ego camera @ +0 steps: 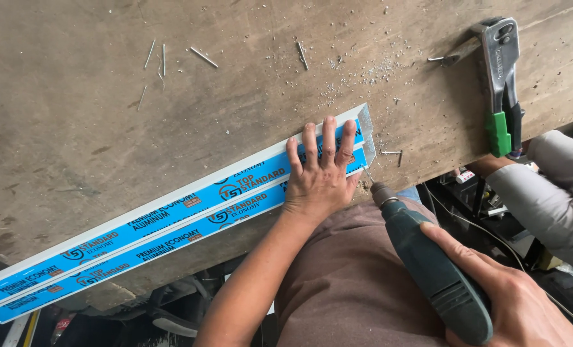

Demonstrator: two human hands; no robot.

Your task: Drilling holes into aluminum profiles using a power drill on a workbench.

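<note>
While the left hand point(320, 175) is pressing flat, fingers spread, on the aluminium profile point(171, 234) at the desk point(74, 115) edge, the right hand point(511, 295) is gripping the drill point(428, 257), bit at the profile's end; drilling step, next needing steady pressure

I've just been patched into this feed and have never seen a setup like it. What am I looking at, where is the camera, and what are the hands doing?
There is no machine here: a person works with two bare hands, and the single picture comes from a camera on their head, looking down. The left hand lies flat on the end of two long aluminium profiles wrapped in blue and white film, pressing them onto a worn wooden workbench. The right hand grips a dark green electric drill, its bit at the profiles' end near the bench edge. On the bench lie a rivet tool with green grips, loose metal pins and metal shavings. At right, a grey sleeve belongs to another person.
</note>
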